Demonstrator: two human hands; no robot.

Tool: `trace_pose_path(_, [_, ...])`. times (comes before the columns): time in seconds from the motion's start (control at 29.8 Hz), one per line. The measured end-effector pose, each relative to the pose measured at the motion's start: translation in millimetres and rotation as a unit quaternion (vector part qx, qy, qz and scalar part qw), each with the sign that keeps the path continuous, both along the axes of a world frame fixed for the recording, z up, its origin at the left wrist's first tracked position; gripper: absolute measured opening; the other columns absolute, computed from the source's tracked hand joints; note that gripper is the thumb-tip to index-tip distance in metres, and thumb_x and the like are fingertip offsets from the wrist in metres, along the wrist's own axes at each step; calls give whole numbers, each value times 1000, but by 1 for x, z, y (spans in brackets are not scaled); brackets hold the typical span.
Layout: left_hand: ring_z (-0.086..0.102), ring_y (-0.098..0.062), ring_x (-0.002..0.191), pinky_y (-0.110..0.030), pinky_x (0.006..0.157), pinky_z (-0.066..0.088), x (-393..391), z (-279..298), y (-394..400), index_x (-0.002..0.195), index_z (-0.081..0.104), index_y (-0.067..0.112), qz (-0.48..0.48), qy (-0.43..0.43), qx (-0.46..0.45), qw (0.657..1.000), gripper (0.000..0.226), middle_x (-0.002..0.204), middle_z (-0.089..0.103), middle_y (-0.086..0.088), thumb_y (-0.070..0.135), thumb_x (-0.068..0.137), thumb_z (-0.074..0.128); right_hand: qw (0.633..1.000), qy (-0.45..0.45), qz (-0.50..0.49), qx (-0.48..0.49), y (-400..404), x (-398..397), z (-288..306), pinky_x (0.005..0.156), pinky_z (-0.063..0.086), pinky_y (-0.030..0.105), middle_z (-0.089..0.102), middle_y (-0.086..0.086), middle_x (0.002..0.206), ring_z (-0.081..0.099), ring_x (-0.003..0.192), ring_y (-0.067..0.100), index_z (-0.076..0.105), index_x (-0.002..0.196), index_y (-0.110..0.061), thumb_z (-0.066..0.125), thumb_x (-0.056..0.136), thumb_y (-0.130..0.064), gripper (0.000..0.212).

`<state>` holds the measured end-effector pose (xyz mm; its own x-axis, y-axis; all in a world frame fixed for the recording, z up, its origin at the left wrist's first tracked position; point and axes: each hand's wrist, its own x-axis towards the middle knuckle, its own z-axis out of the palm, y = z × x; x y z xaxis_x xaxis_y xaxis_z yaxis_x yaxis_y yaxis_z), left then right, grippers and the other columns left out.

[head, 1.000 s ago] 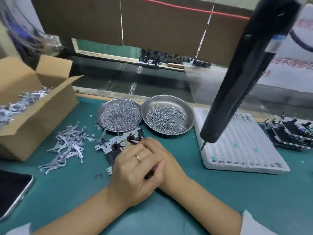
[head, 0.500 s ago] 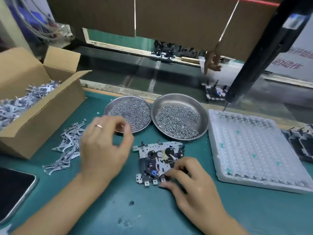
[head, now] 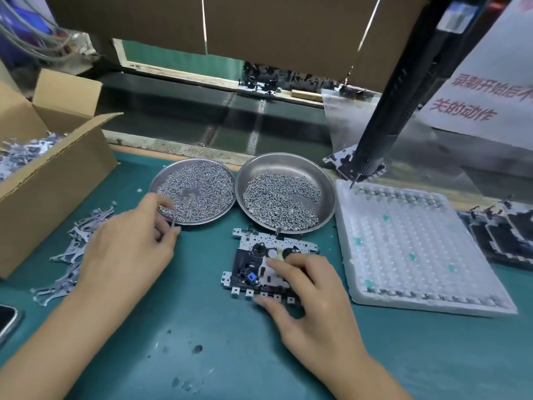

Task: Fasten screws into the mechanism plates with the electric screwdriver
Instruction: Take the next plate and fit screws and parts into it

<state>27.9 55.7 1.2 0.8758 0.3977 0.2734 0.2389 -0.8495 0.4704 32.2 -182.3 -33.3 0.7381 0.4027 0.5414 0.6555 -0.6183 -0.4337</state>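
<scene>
A mechanism plate [head: 253, 255], silver with black parts and a small blue piece, lies on the green mat below the two dishes. My right hand [head: 314, 298] grips its lower right part, thumb at the near edge and fingers curled over the top. My left hand [head: 127, 246] is at the near rim of the left screw dish [head: 161, 176] and pinches a small screw [head: 173, 223] between thumb and fingertips. The black electric screwdriver [head: 403, 96] hangs unheld at the upper right. Its tip is above the far left corner of the white tray [head: 418, 255].
A second dish [head: 282, 161] of screws sits right of the first. An open cardboard box [head: 57, 174] of metal levers stands at left, with loose levers [head: 76, 249] beside it. A phone [head: 5, 321] lies at the left edge, more mechanisms [head: 507, 235] at far right.
My left hand left the plate and went to the left dish, where it now pinches a screw. The right hand stayed on the plate. The screwdriver swung away to the right.
</scene>
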Motion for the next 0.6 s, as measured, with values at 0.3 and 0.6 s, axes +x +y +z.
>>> trace_pose_path(0.3, [58, 0, 77, -9, 72, 40, -9, -17, -46, 106, 61, 36, -226, -136, -107, 959, 29, 82, 63, 19, 20, 84, 71, 995, 67, -18, 78, -3, 2, 13, 90, 46, 32, 62, 0, 107, 59, 101, 17, 67, 114, -14, 61, 88, -32, 32])
trace_pose_path(0.6, [63, -9, 76, -28, 74, 51, -11, -33, -65, 126, 51, 21, -315, -278, 5, 907, 40, 87, 70, 5, 22, 89, 65, 984, 137, 17, 108, -1, -1, 12, 102, 30, 13, 59, -1, 121, 53, 116, 12, 59, 125, -15, 60, 87, -19, 38])
